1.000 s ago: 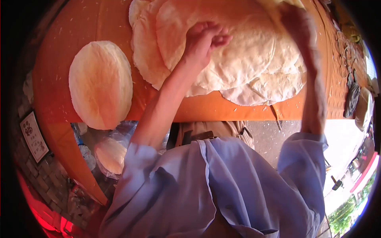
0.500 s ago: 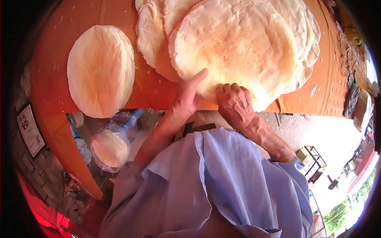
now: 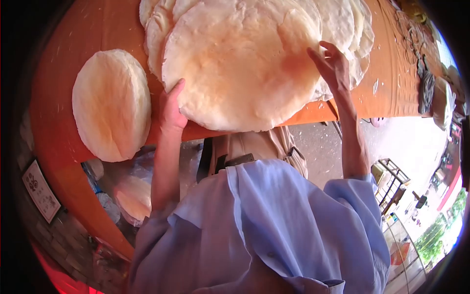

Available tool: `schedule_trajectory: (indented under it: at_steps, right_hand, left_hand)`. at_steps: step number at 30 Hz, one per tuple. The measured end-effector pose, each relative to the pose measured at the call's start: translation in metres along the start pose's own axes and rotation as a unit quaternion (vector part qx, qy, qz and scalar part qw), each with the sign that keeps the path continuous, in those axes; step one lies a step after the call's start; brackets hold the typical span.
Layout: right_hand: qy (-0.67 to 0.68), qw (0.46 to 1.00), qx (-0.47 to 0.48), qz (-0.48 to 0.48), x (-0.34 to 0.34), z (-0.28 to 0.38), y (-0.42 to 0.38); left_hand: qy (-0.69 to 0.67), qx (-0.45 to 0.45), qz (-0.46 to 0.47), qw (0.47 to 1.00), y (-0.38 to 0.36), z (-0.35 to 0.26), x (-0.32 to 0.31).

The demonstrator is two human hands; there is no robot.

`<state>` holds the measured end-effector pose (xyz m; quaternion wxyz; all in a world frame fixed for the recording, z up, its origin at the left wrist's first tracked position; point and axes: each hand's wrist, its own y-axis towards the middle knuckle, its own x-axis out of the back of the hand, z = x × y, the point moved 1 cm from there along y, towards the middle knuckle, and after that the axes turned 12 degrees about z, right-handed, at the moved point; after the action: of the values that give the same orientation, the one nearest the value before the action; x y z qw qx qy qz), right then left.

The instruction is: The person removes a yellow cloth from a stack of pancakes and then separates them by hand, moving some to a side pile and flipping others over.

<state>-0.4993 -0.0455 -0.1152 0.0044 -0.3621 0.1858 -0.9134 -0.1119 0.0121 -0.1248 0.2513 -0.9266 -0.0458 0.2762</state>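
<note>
A large round flatbread, pale with golden patches, lies over several others like it, and its near edge juts past the table's front edge. At its left edge, my left hand has the thumb on top and the other fingers mostly hidden at the rim. By the right edge my right hand is raised, thumb and fingers curved apart, casting a shadow on the bread. More flatbreads show from under it at the right. To the left rests a folded flatbread, oval with a crease down its middle.
An orange cloth with scattered crumbs covers the table. Below the table's front edge, a clear plastic bag holds more bread. A dark bag sits at the right end, and a framed sheet stands low at the left.
The top flatbread has shifted left and toward me. My left hand has moved left to its edge; my right hand has unclenched from the near rim and moved up and right.
</note>
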Motion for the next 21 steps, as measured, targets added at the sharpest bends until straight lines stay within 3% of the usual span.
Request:
schedule_trajectory:
  at_steps: [2,3,6,7,10,13,16,17,20,21]
  right_hand:
    - [-0.063,0.998,0.011,-0.022,-0.003,0.005,0.005]
    - [0.014,0.999,-0.027,0.013,0.001,0.012,0.004]
    - [0.100,0.995,-0.007,0.022,-0.003,-0.016,0.033]
    - [0.037,0.999,-0.004,0.005,-0.001,-0.017,0.035]
    - [0.052,0.997,-0.015,0.056,0.010,-0.006,0.028]
    - [0.031,0.998,0.004,0.058,0.003,-0.018,0.038]
    - [0.031,0.999,0.021,0.022,-0.002,-0.006,0.038]
    - [0.041,0.999,0.022,0.008,-0.001,-0.003,0.031]
    - [0.201,0.967,-0.031,0.154,-0.002,0.003,0.016]
    - [0.194,0.960,-0.061,0.189,-0.001,0.020,0.007]
  left_hand:
    - [0.041,-0.015,-0.055,0.998,0.007,0.007,-0.006]
    - [0.061,-0.023,-0.084,0.994,0.011,0.009,-0.008]
    - [0.098,-0.017,-0.126,0.987,0.022,0.005,-0.024]
    - [0.106,-0.006,-0.133,0.985,0.022,0.002,-0.025]
    - [0.018,-0.021,-0.032,0.999,0.009,-0.002,-0.011]
    - [0.114,-0.034,0.002,0.993,-0.008,0.012,0.001]
    - [0.161,-0.023,-0.079,0.984,-0.005,0.017,0.000]
    - [0.120,-0.030,-0.061,0.990,-0.003,0.017,0.003]
    - [0.010,-0.054,-0.023,0.998,0.000,0.005,0.015]
    - [-0.015,-0.059,-0.019,0.998,-0.004,0.000,0.015]
